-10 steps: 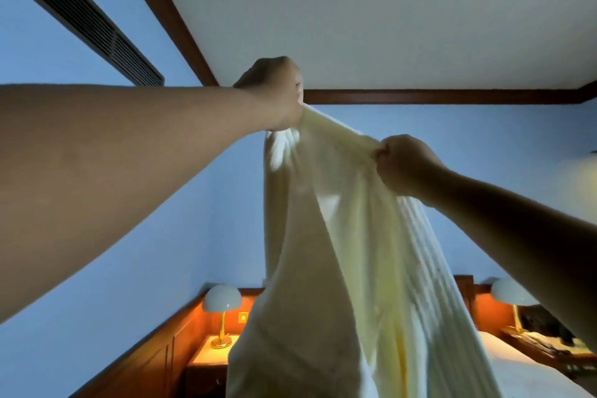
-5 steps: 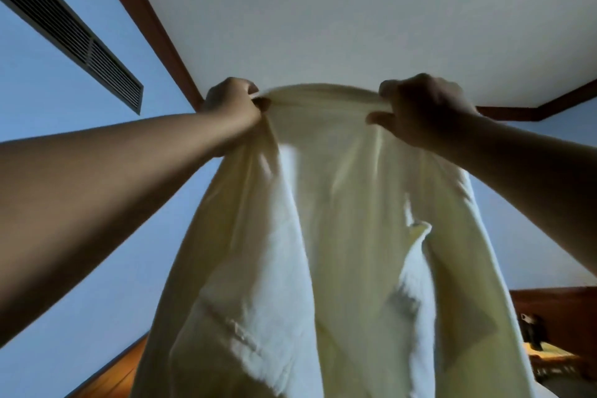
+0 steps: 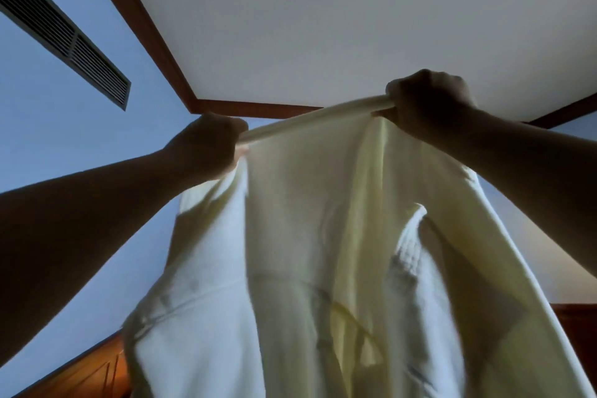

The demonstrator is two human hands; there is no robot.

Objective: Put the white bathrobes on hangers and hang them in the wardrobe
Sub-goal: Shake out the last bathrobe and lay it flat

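The white bathrobe (image 3: pixel 323 252) is held up high beneath the ceiling (image 3: pixel 323 16), its rolled top edge stretched taut between two fists. The left hand (image 3: pixel 206 145) is clenched around one end, the right hand (image 3: pixel 426 100) around the other. The cloth hangs down, partly blurred.

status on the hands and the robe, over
Both holding: left grip and right grip clutch bathrobe by its top edge, taut, raised high. Nothing in the way.

White bathrobe (image 3: pixel 323 236) is held up overhead, top edge gripped taut by left hand (image 3: pixel 206 142) and right hand (image 3: pixel 426 100).
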